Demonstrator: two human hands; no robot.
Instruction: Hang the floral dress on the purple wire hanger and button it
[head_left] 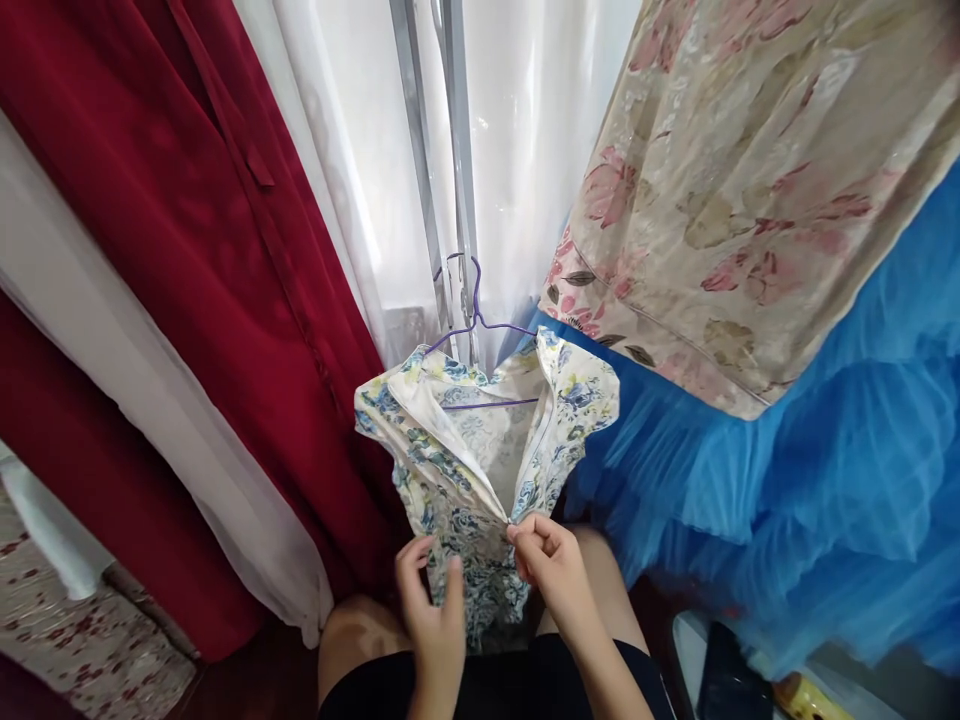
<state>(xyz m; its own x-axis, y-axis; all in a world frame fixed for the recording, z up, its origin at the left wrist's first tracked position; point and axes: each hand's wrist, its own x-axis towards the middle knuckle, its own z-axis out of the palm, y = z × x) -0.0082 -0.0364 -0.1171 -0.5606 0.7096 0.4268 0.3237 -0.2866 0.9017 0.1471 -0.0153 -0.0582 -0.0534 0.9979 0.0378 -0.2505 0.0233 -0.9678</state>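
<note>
A white dress [465, 500] with blue and yellow flowers hangs from a purple wire hanger [478, 310]. Its back or front opening is spread in a wide V, so the pale lining shows and the hanger's lower bar crosses the gap. At the bottom of the V, my right hand [551, 560] pinches the zipper [510, 520] between thumb and fingertips; the pull itself is mostly hidden. My left hand [433, 600] is beside the dress's lower left part, fingers and thumb apart, holding nothing.
Grey metal bars [420, 130] rise behind the hanger, before a white curtain [540, 120]. Red drapery [202, 250] hangs on the left. A beige floral garment [712, 220] and blue tulle [750, 480] hang on the right. Shoes [731, 670] lie at lower right.
</note>
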